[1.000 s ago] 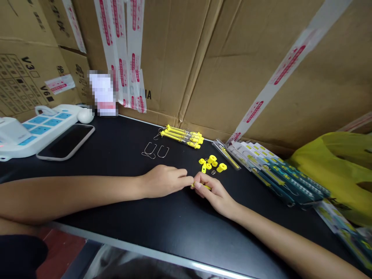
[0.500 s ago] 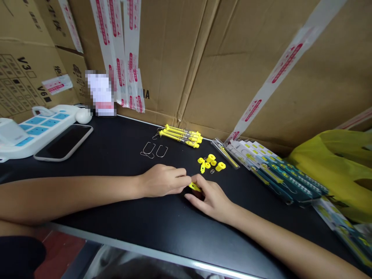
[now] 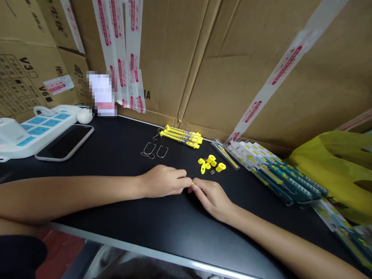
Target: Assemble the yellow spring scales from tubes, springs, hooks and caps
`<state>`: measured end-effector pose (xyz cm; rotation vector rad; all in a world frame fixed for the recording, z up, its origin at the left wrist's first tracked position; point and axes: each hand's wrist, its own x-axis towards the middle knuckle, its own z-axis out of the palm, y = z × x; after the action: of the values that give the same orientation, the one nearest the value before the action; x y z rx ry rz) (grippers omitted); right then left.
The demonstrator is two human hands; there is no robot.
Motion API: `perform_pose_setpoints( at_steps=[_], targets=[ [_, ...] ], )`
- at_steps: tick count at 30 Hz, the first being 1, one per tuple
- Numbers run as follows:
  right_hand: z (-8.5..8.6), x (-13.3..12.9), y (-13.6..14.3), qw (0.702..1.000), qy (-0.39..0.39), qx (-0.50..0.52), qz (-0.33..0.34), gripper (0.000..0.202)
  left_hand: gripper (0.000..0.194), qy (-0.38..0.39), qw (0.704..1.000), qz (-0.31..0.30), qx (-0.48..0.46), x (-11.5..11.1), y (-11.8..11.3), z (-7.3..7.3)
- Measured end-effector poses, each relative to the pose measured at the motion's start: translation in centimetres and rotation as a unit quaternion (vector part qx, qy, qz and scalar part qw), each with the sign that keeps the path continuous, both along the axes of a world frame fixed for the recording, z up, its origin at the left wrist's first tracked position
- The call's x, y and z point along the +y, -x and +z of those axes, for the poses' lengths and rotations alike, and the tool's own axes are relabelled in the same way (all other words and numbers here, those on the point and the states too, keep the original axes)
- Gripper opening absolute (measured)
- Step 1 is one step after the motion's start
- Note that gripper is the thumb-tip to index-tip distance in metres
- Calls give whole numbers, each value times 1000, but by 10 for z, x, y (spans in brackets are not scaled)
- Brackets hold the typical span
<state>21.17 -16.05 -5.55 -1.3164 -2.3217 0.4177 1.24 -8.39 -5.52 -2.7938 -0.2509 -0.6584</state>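
Together, left hand [image 3: 165, 181] and right hand [image 3: 216, 197] pinch a small yellow part [image 3: 193, 183] between closed fingertips [image 3: 186, 181] above the black tabletop [image 3: 162, 226], yellow rods [image 3: 180, 135] lying near its back edge.

open tabletop [image 3: 162, 224] between forearms [image 3: 101, 193], loose yellow parts [image 3: 211, 159] beyond right hand [image 3: 213, 197], cardboard [image 3: 162, 58] behind
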Motion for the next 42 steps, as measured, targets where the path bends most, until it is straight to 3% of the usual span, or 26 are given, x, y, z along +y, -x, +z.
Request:
perform_pose_setpoints(
  at_steps=[23, 31, 34, 38, 40, 42],
  targets=[
    [5, 5, 0, 978, 151, 140, -37, 47, 14, 13, 1000, 9, 6, 0, -1, 1],
    [4, 15, -7, 940, 221, 256, -54, 49, 18, 8, 1000, 4, 6, 0, -1, 1],
    [3, 12, -6, 955, 176, 232, -57, 45, 23, 14, 1000, 7, -22, 0, -1, 1],
    [7, 3, -9, 995, -1, 79, -56, 30, 27, 3, 999, -10, -35, 0, 0, 1],
    [14, 3, -16, 990, -109, -18, -88, 26, 27, -9, 999, -17, -33, 0, 1, 2],
    [22, 6, -26, 965, -180, -125, -146, 25, 27, -9, 999, -17, -32, 1, 1, 1]
  ],
)
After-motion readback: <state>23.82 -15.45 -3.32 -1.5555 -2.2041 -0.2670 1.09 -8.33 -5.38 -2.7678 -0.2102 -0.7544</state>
